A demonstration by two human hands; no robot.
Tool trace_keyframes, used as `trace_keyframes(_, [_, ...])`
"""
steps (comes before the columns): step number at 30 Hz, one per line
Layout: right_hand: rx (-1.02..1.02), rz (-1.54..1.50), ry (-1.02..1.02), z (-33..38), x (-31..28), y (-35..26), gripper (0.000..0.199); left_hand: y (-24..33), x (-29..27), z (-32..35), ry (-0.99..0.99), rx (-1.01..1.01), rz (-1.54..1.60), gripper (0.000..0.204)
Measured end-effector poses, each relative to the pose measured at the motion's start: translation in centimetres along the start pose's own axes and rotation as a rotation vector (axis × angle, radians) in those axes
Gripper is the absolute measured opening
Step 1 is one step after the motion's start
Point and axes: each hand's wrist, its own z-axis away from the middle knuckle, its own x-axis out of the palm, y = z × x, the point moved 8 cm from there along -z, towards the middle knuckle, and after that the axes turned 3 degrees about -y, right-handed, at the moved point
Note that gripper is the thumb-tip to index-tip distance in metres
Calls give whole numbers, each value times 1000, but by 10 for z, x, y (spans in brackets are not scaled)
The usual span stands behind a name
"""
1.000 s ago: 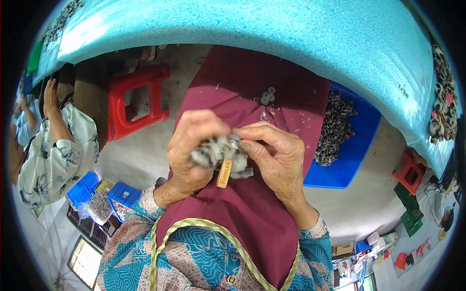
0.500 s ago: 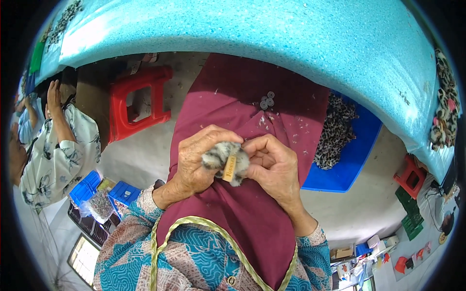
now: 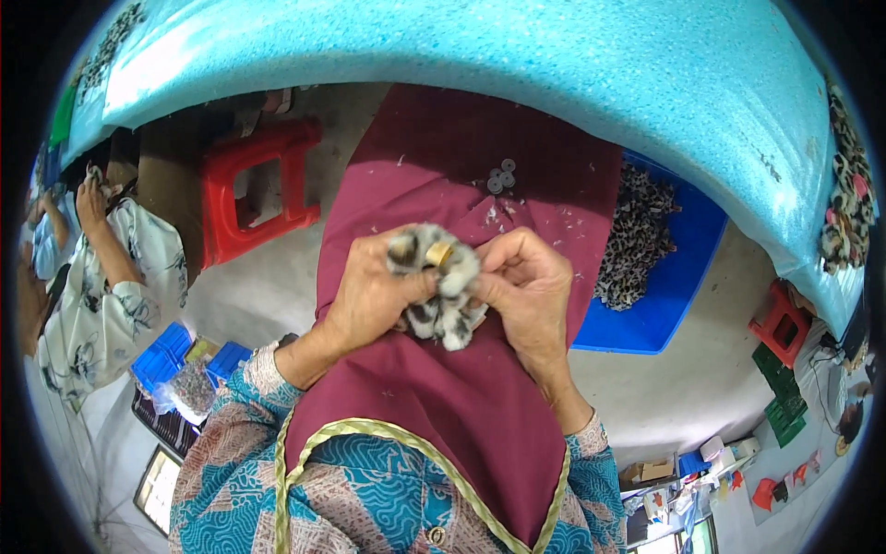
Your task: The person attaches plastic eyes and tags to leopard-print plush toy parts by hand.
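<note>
A small furry plush piece [image 3: 454, 323], grey-white with dark patches, is held above my lap. My left hand [image 3: 365, 291] wraps round its left side, the thumb pressed across its front. A tan label [image 3: 439, 252] shows near the top of the fur. On the right edge of the plush, my right hand [image 3: 535, 291] is closed in a pinch of thumb and forefinger; what lies between the fingertips is too small to make out. Several round grey discs [image 3: 501, 175] rest on the maroon apron [image 3: 388, 198] beyond my hands, among bits of white fluff.
A blue bin [image 3: 678, 295] with spotted furry pieces [image 3: 635, 245] stands to my right. Ahead curves a table with a turquoise cover [image 3: 461, 55]. At left are a red stool [image 3: 221, 194] and a co-worker's patterned sleeve [image 3: 138, 249]; another red stool [image 3: 783, 323] is far right.
The plush has turned in my left hand: its label moved up and looks shorter, and more fur hangs below. My left thumb now crosses its front. The right hand stays pinched at its right edge.
</note>
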Motion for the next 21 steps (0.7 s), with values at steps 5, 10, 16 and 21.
trace_keyframes(5, [-69,-141,22,-6,-12,-1,16,-25,18,1,-248,-391,691,32])
trace_keyframes(10, [-56,-341,-39,-12,-16,10,18,-23,29,12,-346,-381,940,35])
trace_keyframes(16, [5,-408,-117,-10,-19,20,16,-30,32,14,-306,-421,936,34])
trace_keyframes(21, [67,-48,-175,-21,-20,9,48,-26,29,10,-284,-380,881,37])
